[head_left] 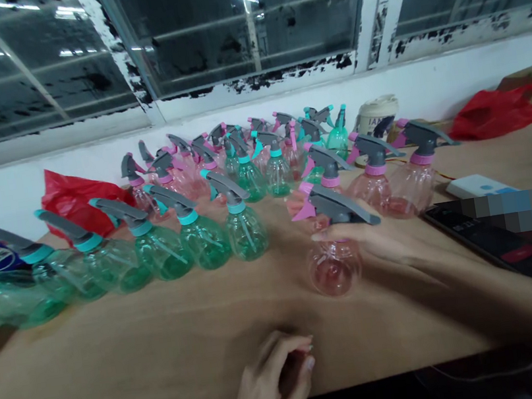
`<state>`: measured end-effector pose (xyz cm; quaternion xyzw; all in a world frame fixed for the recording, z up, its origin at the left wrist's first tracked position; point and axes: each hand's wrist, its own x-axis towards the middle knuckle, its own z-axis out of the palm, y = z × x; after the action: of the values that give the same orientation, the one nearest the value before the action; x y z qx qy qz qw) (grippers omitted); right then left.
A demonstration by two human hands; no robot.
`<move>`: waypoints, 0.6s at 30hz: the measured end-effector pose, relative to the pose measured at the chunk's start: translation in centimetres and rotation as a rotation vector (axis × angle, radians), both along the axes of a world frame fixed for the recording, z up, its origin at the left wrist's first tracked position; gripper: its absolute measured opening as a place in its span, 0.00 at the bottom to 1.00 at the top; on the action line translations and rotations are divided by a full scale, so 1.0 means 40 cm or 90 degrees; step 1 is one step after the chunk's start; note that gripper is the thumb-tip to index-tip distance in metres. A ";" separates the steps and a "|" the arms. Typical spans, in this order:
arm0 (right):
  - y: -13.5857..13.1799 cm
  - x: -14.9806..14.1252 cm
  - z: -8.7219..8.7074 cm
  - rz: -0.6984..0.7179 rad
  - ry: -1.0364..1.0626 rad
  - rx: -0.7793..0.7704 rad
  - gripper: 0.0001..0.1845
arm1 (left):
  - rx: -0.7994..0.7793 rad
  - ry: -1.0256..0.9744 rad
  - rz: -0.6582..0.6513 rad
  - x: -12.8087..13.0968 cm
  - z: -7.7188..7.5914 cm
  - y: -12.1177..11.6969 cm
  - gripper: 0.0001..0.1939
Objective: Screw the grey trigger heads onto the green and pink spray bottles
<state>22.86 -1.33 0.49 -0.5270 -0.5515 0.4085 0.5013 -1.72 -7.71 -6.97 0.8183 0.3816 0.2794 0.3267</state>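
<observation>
My right hand is wrapped round the neck of a pink spray bottle with a grey trigger head, standing upright on the wooden table. My left hand rests near the table's front edge, fingers curled inward with nothing visible in them. A row of green spray bottles with teal collars runs along the left. Two more pink bottles stand to the right behind my right hand.
Several more green and pink spray bottles crowd the back by the white wall. Red plastic bags lie at the back left and back right. A dark phone and a white box lie at the right.
</observation>
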 end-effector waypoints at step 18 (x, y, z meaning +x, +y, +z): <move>-0.018 0.051 -0.038 0.106 -0.069 0.093 0.20 | -0.070 0.085 -0.033 0.075 0.053 0.321 0.18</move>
<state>24.88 -2.04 -1.01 -0.4626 -0.6478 0.3782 0.4726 1.27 5.11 -4.86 0.8255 0.3963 0.1941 0.3519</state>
